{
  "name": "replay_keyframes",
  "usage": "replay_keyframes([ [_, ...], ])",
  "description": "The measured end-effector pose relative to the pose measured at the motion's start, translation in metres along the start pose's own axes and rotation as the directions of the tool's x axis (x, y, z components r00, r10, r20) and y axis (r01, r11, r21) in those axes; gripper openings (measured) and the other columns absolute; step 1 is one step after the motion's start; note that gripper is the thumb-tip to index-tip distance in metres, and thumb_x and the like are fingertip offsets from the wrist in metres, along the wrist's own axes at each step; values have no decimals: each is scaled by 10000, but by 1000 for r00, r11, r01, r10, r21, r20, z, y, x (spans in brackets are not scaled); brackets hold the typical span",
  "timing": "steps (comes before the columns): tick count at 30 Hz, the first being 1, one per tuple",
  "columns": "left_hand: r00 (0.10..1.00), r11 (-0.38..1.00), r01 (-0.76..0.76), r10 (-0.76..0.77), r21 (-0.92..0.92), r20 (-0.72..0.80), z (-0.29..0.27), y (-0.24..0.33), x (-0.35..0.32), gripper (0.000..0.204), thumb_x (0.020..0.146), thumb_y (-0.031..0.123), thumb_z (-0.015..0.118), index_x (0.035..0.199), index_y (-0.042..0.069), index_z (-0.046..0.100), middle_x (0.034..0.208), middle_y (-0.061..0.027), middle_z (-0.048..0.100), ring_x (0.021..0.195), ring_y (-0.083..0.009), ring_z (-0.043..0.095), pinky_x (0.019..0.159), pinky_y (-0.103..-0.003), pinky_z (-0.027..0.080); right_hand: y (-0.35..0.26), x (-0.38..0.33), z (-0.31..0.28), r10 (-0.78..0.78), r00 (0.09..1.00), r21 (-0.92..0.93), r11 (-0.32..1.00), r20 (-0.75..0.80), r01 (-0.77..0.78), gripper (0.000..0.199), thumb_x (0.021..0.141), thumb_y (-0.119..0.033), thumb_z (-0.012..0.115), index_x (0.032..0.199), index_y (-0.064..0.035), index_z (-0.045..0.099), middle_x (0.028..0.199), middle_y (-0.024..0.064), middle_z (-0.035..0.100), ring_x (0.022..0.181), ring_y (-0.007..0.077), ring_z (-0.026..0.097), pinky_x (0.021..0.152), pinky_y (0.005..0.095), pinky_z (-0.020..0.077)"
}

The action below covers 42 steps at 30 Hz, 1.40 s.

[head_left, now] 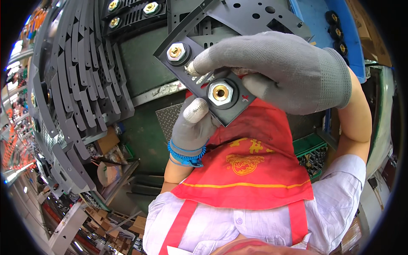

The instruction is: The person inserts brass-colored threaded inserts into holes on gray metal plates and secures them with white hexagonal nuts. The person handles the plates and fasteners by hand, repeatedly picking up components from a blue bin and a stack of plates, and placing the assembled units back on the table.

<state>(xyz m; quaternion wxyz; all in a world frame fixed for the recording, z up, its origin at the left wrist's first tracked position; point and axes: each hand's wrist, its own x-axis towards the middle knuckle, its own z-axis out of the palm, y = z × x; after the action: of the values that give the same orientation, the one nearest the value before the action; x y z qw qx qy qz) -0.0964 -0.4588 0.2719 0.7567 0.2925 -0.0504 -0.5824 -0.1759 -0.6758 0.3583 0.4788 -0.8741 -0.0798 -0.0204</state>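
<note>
A dark grey metal bracket (196,84) is tilted in front of me, with two silver hex nuts on it, each with a brass centre and black washer. The upper nut (176,52) sits near the far left corner; the lower nut (220,92) is close to the near end, by a small red mark. My left hand (196,125), in a grey glove, grips the bracket's lower left edge, thumb on top. My right hand (276,68), gloved too, curls over the bracket: one fingertip rests between the nuts and the thumb is beside the lower nut. Its other fingers are hidden.
Curved grey metal panels (80,72) stand in a row at left. More brackets with nuts (136,12) lie on the green bench (144,59). At the upper right, a blue bin (312,12) holds black-ringed fittings (335,32). A green crate (308,146) of small metal parts is below.
</note>
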Motion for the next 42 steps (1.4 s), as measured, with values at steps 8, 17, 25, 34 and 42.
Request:
replay_keyframes([
  [8, 1000, 999, 5, -5, -42, -13, 3, 1, -1, 620, 906, 260, 641, 1418, -4, 409, 1395, -201, 521, 1258, -418, 539, 1037, -699, 392, -13, 3, -9, 116, 983, 309, 949, -140, -68, 304, 879, 86, 540, 1153, -16, 623, 882, 60, 653, 781, 105, 623, 671, 255, 516],
  [17, 1000, 983, -4, -2, 183, 29, 2, -4, -6, 729, 905, 352, 627, 1434, -74, 363, 1389, -203, 512, 1299, -319, 520, 1103, -442, 420, -14, 0, -12, -126, 992, -4, 992, -9, 126, 294, 806, -15, 698, 1097, -46, 668, 934, 85, 684, 849, 220, 669, 687, 309, 526],
  [25, 999, 996, 45, -45, 72, -10, 9, -1, -3, 693, 892, 363, 636, 1396, -63, 424, 1313, -152, 564, 1221, -261, 572, 1045, -400, 464, -17, 1, 3, -149, 984, -296, 948, -102, 113, 296, 815, -69, 727, 1102, -63, 656, 889, 96, 693, 777, 275, 683, 668, 356, 538],
  [34, 999, 992, 48, -46, 117, -24, 25, 6, -3, 516, 898, 270, 625, 1278, -67, 537, 1188, -103, 605, 1090, -173, 581, 923, -292, 448, -31, -3, -3, -55, 998, -170, 984, 23, 58, 295, 757, -16, 719, 1041, -91, 685, 978, 87, 694, 914, 300, 668, 723, 366, 547],
  [42, 970, 939, -240, 244, 245, 16, 41, 47, 10, 332, 916, 144, 597, 1178, -59, 603, 1139, -93, 645, 1053, -134, 582, 942, -286, 452, -47, 43, -15, -125, 991, -59, 991, -52, 122, 265, 783, 0, 696, 1043, -43, 675, 1116, 114, 667, 987, 239, 651, 845, 315, 518],
])
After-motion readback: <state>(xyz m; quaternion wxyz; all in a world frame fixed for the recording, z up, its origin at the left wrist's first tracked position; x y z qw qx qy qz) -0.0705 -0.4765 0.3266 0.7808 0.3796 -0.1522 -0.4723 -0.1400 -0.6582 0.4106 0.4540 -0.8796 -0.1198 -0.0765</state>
